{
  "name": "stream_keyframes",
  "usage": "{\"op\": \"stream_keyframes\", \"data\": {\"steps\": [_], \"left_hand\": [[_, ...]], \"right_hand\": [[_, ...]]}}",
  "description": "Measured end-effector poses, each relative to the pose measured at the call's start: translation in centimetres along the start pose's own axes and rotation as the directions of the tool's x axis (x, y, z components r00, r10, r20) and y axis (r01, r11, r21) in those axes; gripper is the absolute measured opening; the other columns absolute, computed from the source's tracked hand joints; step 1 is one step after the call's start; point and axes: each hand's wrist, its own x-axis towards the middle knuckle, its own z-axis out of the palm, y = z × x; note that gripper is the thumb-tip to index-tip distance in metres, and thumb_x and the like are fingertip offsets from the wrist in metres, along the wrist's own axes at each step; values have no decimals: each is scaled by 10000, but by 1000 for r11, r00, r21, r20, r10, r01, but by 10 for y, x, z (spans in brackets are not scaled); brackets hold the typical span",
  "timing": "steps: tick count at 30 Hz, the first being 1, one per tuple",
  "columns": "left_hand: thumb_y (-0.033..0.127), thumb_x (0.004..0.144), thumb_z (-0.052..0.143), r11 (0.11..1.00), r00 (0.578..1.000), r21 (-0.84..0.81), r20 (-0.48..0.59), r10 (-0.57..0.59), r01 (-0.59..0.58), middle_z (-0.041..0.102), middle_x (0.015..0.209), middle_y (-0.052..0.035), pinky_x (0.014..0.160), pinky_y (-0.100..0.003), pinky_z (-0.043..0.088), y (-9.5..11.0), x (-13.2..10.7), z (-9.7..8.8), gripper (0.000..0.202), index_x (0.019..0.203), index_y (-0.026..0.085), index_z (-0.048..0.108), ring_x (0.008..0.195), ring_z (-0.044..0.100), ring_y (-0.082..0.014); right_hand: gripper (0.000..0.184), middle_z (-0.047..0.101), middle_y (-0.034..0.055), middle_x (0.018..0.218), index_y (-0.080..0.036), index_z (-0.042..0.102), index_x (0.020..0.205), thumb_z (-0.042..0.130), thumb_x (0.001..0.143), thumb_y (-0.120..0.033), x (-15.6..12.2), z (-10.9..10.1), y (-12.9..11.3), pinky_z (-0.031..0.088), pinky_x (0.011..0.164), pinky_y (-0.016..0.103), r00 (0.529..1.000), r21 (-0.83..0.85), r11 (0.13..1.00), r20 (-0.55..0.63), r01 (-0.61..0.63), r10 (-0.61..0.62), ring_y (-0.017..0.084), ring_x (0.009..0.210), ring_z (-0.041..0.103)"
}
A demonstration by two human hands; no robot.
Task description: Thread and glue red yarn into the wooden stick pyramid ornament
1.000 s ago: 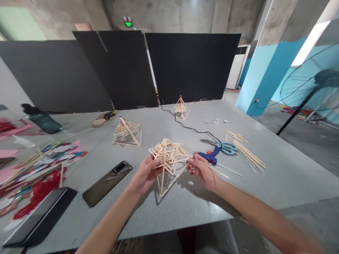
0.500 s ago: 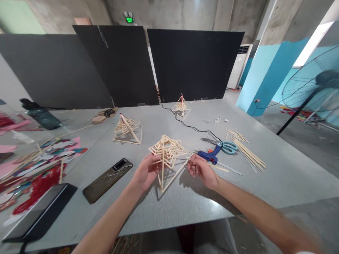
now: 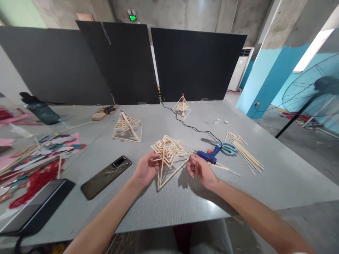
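My left hand (image 3: 148, 168) is closed on the left side of a stick pyramid (image 3: 171, 152), an open frame of thin wooden sticks with stepped layers inside. At its right corner, the thumb and fingers of my right hand (image 3: 200, 168) are pinched together. Just beyond that hand lies a blue glue gun (image 3: 209, 155) with its black cord (image 3: 190, 125). Light-blue-handled scissors (image 3: 229, 148) rest against the glue gun's far side. Another stick pyramid (image 3: 128, 127) stands further back on the left, and a smaller stick pyramid (image 3: 182, 107) stands near the back edge.
Loose wooden sticks (image 3: 249, 155) lie at the right. A phone (image 3: 106, 177) is left of my hands, with a dark device (image 3: 39, 204) near the front edge. Colourful scraps (image 3: 60, 144) and a bottle (image 3: 42, 112) occupy the far left. Black panels (image 3: 198, 65) stand behind the table (image 3: 251, 190).
The view has shifted slightly. Both hands stay at the stick pyramid, which has tilted a little; its near corner sits slightly further left and higher.
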Motion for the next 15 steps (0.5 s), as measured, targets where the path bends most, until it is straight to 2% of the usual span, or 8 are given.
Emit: {"op": "stream_keyframes", "data": {"steps": [6,15], "left_hand": [[37,744,626,1000,1000,-22,-10,-5,5,788,864,-114,585,-277,627,-1,8,-3,137,835,96,710,633,700,-178],[46,733,610,999,1000,-34,-13,-28,28,792,858,-117,561,-283,624,-7,11,-5,179,875,87,710,592,695,-178]], "right_hand": [[415,668,-1,689,-231,616,924,755,846,-615,1,-3,2,390,466,256,999,22,1000,29,-14,13,145,503,535],[448,667,14,730,-214,651,866,765,841,-647,2,-4,4,410,475,254,999,-29,999,30,-23,23,136,540,536]]}}
